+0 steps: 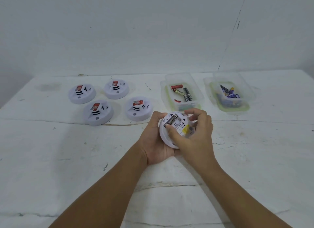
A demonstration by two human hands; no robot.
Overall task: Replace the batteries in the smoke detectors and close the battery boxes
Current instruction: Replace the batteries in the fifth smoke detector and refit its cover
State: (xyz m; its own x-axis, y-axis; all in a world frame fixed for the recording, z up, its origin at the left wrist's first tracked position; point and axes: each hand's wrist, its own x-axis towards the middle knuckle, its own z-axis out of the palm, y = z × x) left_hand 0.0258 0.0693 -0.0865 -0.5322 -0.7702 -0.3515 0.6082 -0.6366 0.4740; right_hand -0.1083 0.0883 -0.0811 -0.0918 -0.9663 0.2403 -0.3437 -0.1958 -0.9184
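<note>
Head view, looking down along two bare forearms converging over a white table (51,159). Left hand (156,142) palm-up beneath a white smoke detector (171,137), fingers curled round its left rim, thumb hooked over the top edge. Detector held above the table, just in front of the nearer tub, tilted with its back toward the camera, battery bay uncovered, one dark battery (171,120) lying in the bay. Right hand (195,132) arched over the detector from the right, fingers bent round its far rim, thumb tip pressed at the lower end of the battery. Both wrists slightly cocked inward, forearms raised off the surface.

Left of the hands, four more smoke detectors (135,108) resting face-up on the table in two loose rows, each with a red label on top. Behind the hands, a clear plastic tub (193,86) with red and black loose batteries (186,93). Farther right, a second clear tub (244,91) with blue-marked batteries (230,93), details too blurred to read. Pale wall (153,32) behind.
</note>
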